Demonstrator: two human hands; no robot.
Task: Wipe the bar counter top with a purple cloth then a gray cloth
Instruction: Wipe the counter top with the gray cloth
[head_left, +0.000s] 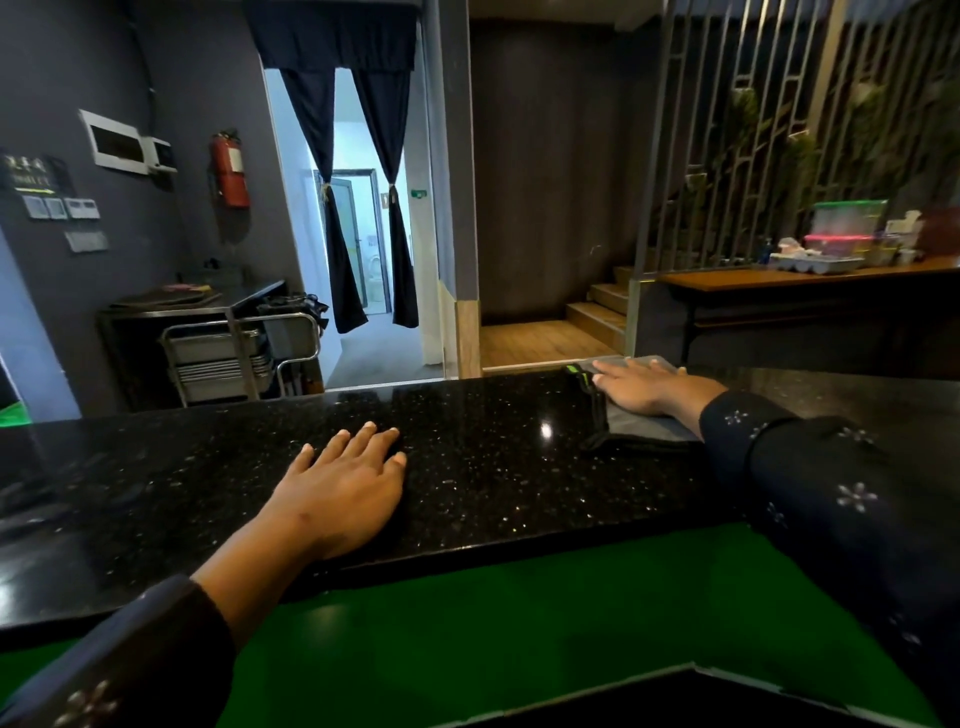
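Observation:
The bar counter top (493, 467) is polished black speckled stone running across the view. My left hand (343, 483) lies flat on it with straight fingers, holding nothing. My right hand (641, 387) presses flat on a gray cloth (644, 423) with a dark border, near the counter's far edge at the right. No purple cloth is in sight.
A green surface (519, 634) lies below the counter's near edge. Beyond the counter stand a steel trolley with trays (223, 358), a curtained doorway (358, 208), wooden steps (597, 312), and a wooden table (779, 283) with containers at the right.

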